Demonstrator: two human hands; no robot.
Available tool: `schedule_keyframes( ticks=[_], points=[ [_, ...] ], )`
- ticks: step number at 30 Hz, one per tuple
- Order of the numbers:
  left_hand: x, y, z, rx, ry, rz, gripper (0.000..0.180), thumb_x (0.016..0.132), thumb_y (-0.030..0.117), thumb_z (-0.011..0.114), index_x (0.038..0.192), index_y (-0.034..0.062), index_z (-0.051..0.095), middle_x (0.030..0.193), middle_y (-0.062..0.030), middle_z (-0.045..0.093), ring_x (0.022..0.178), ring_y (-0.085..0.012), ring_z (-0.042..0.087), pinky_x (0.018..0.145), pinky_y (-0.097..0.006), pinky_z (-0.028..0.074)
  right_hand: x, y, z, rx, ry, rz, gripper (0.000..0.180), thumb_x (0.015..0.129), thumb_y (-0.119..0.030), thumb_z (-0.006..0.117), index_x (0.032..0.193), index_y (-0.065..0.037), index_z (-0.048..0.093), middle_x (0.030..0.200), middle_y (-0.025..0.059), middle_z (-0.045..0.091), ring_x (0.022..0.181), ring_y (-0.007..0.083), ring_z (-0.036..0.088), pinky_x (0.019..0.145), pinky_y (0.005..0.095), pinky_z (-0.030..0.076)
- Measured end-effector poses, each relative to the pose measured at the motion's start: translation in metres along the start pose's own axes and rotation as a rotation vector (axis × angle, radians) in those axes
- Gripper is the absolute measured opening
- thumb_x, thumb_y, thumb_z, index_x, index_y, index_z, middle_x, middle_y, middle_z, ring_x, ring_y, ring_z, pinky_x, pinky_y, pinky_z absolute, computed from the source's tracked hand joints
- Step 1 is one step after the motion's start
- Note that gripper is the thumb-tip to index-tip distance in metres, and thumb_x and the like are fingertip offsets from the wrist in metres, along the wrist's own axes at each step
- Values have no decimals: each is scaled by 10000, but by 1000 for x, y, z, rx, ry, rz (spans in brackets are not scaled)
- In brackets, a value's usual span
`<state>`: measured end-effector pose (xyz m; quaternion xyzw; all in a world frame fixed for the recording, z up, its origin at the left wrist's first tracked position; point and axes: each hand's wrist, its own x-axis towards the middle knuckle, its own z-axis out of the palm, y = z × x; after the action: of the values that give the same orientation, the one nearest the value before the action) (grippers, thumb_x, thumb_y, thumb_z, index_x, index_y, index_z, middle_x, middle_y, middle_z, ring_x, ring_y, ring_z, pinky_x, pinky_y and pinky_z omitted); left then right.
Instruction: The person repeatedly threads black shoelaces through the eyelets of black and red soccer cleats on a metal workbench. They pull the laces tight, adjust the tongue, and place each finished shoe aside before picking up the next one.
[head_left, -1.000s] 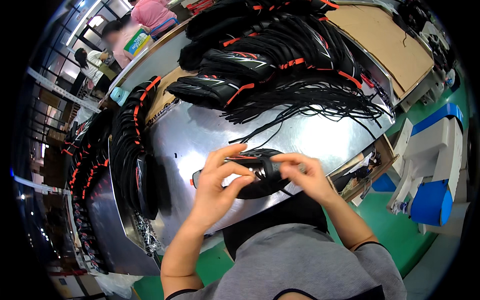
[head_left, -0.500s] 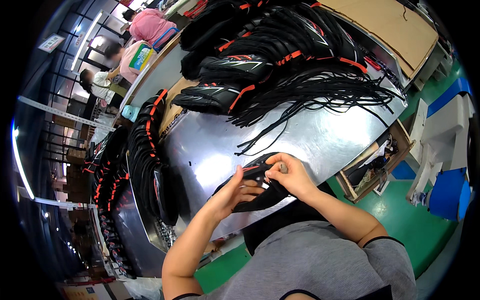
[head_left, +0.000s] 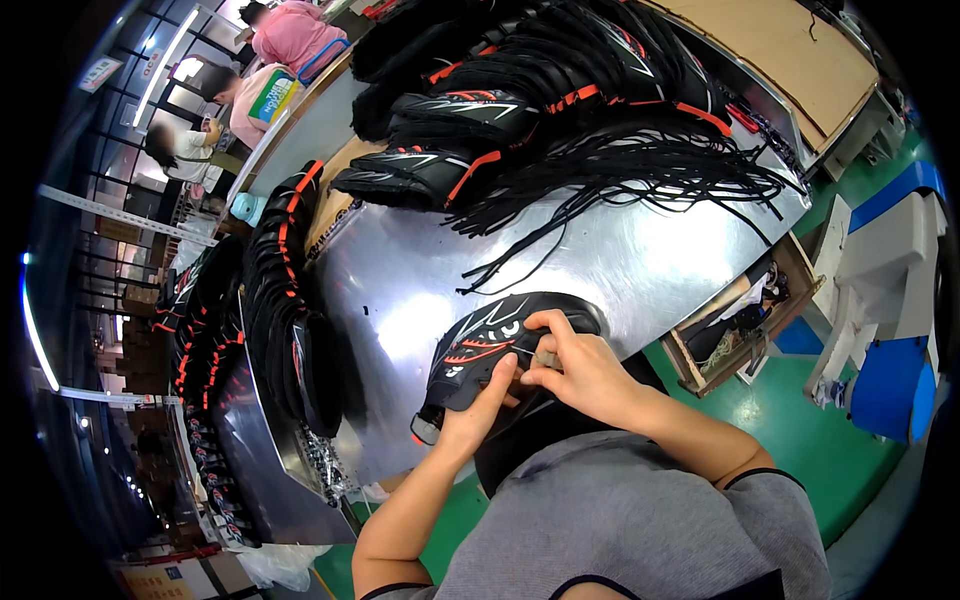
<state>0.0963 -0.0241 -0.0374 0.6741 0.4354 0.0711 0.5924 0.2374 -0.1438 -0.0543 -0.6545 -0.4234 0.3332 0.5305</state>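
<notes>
A black shoe upper [head_left: 478, 338] with grey stripes and red accents lies tilted at the table's near edge, its outer side facing up. My left hand [head_left: 490, 400] grips its near edge, thumb on top and the other fingers mostly hidden underneath. Close by, my right hand [head_left: 585, 372] pinches a small tool with a rounded tan handle [head_left: 547, 358]; a thin shaft seems to point from it toward the upper's edge. Whether the shaft passes through the material is too small to tell. A red-edged loop hangs at the upper's left end.
Beyond my hands, long black laces [head_left: 610, 185] spread over the metal table [head_left: 380, 285]. Nested shoe uppers [head_left: 560, 75] fill the back, with another row [head_left: 285, 290] on the left. An open drawer [head_left: 745, 320] juts out at right. Co-workers sit at the far left.
The shoe upper has been turned, so its striped outer side now faces up. My left hand has moved right, near my right hand, and its fingers have closed on the upper's edge.
</notes>
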Motion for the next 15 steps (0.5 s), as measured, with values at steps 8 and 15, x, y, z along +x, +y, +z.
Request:
schedule_keyframes(
  ticks=[8, 15],
  points=[
    [0, -11, -6, -55, -41, 63, 257, 985, 262, 660, 1074, 21, 677, 910, -58, 694, 778, -124, 660, 620, -268, 566, -6, 0, -15, -149, 52, -180, 171, 940, -143, 648, 991, -3, 564, 846, 158, 688, 770, 350, 680, 666, 434, 519],
    [-1, -11, -4, -23, -68, 96, 206, 1006, 199, 613, 1046, 4, 667, 888, -68, 691, 750, -133, 657, 636, -273, 556, 6, -6, -17, -409, -26, -175, 173, 910, -134, 658, 967, 7, 577, 728, 140, 685, 696, 328, 690, 617, 411, 525]
  ],
)
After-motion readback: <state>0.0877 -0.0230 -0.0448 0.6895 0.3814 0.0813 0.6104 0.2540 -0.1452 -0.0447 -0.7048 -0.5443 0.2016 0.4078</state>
